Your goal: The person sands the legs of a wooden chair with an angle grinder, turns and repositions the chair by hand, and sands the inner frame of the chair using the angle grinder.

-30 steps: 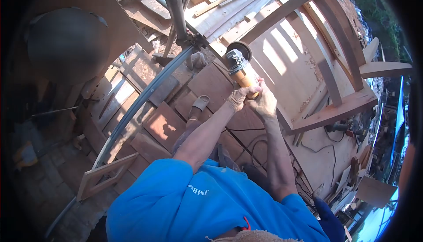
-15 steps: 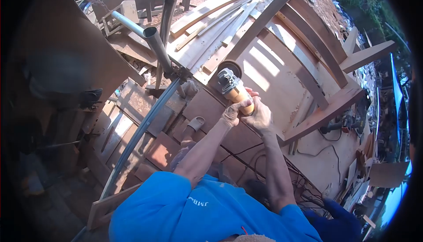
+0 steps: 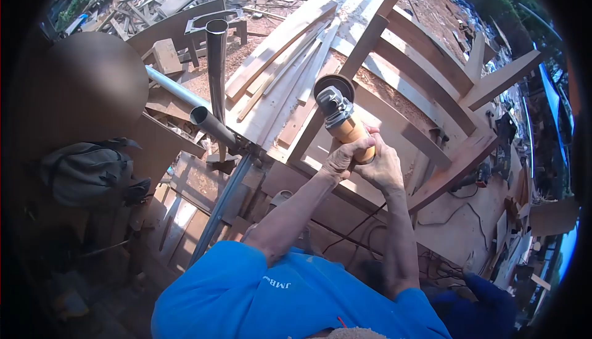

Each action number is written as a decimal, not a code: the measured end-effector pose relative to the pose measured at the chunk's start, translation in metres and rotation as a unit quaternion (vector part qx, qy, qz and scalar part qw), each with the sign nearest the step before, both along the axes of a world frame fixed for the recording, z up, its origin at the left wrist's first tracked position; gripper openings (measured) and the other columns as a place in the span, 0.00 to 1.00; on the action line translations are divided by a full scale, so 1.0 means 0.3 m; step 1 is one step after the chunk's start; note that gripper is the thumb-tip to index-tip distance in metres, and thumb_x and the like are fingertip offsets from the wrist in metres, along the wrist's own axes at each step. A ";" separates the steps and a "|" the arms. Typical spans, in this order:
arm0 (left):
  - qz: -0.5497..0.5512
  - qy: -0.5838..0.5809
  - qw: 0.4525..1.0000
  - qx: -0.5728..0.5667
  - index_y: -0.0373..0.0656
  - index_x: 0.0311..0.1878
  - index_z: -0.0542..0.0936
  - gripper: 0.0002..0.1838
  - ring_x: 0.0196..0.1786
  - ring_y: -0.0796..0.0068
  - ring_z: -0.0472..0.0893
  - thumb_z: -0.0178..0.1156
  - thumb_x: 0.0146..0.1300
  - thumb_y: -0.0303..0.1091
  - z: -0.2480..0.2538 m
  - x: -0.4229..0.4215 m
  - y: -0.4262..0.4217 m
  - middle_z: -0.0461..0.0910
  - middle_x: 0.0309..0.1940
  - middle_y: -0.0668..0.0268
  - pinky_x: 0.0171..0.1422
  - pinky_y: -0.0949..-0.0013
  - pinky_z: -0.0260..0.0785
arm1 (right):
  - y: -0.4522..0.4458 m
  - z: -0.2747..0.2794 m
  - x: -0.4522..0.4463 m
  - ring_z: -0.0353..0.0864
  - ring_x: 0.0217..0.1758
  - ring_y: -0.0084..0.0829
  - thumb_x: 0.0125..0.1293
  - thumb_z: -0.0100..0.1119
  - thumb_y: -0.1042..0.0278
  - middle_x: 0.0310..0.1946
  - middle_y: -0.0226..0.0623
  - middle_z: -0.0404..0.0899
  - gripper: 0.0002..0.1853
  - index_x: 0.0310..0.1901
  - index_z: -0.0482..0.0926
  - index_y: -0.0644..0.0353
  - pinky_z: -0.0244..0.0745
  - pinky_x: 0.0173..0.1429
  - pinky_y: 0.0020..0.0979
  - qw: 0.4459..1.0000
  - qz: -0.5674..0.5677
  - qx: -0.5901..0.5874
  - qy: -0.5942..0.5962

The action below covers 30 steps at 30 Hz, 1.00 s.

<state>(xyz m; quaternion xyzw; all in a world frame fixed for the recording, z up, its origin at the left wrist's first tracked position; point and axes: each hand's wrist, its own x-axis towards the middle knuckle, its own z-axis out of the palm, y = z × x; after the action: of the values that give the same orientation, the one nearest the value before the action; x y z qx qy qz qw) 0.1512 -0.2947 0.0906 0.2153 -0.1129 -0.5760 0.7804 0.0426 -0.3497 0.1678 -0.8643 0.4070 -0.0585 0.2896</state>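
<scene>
My left hand (image 3: pixel 340 159) and my right hand (image 3: pixel 383 165) are both closed around the yellow body of an angle grinder (image 3: pixel 353 130). A round disc (image 3: pixel 335 87) on the grinder's far end lies over a long wooden bar of a wooden frame (image 3: pixel 364 49). Whether the disc touches the bar, I cannot tell. Curved wooden slats (image 3: pixel 425 80) run across the frame to a thick reddish rail (image 3: pixel 453 175) on the right. Part of the bar is hidden beneath the grinder.
Loose wooden strips (image 3: pixel 290 61) lie on the worktable beyond. Metal pipes (image 3: pixel 213 120) stand to the left. A dark cable (image 3: pixel 364 222) trails below my hands. A person with a blurred head and a grey bag-like item (image 3: pixel 89 172) is at the left.
The grinder and both hands have shifted slightly right in view, with the disc now over the bar. My view has tilted up, and more of the person at left shows.
</scene>
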 end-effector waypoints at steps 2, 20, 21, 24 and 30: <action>-0.028 0.002 1.000 0.008 0.39 0.56 0.81 0.24 0.53 0.72 0.85 0.78 0.57 0.30 0.045 0.025 -0.027 0.84 0.51 0.63 0.61 0.66 0.81 | -0.018 0.045 0.017 0.88 0.54 0.52 0.45 0.78 0.57 0.48 0.47 0.89 0.47 0.72 0.71 0.50 0.82 0.57 0.47 1.000 -0.012 0.012 -0.017; -0.085 -0.129 0.988 0.027 0.39 0.53 0.82 0.25 0.46 0.72 0.88 0.80 0.56 0.40 0.375 0.177 -0.221 0.85 0.46 0.63 0.52 0.66 0.84 | -0.150 0.272 0.129 0.88 0.45 0.27 0.49 0.79 0.65 0.42 0.38 0.88 0.33 0.58 0.80 0.64 0.82 0.52 0.33 0.979 -0.071 0.037 -0.186; -0.093 -0.124 0.988 0.024 0.39 0.53 0.82 0.25 0.46 0.72 0.88 0.80 0.56 0.40 0.379 0.180 -0.231 0.85 0.45 0.63 0.52 0.67 0.84 | -0.157 0.275 0.132 0.88 0.47 0.29 0.48 0.79 0.65 0.44 0.39 0.88 0.35 0.61 0.79 0.63 0.82 0.55 0.34 0.979 -0.077 0.042 -0.183; -0.107 -0.129 0.985 0.033 0.39 0.54 0.83 0.26 0.46 0.72 0.88 0.80 0.56 0.40 0.380 0.184 -0.234 0.85 0.45 0.63 0.53 0.67 0.84 | -0.161 0.264 0.129 0.88 0.52 0.33 0.47 0.80 0.66 0.48 0.42 0.88 0.41 0.67 0.77 0.60 0.80 0.59 0.36 0.977 -0.094 0.064 -0.182; -0.100 -0.164 0.979 0.068 0.38 0.54 0.84 0.26 0.46 0.72 0.87 0.80 0.55 0.40 0.387 0.207 -0.202 0.85 0.45 0.62 0.53 0.68 0.84 | -0.133 0.242 0.143 0.89 0.50 0.32 0.49 0.79 0.67 0.46 0.41 0.89 0.39 0.66 0.76 0.60 0.81 0.57 0.35 0.972 -0.089 0.081 -0.200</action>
<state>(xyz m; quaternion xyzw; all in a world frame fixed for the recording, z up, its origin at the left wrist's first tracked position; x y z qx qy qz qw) 0.2133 -0.3552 0.2066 0.3471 -0.2203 -0.6142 0.6736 0.0856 -0.3895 0.2403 -0.7693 0.4196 -0.2227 0.4273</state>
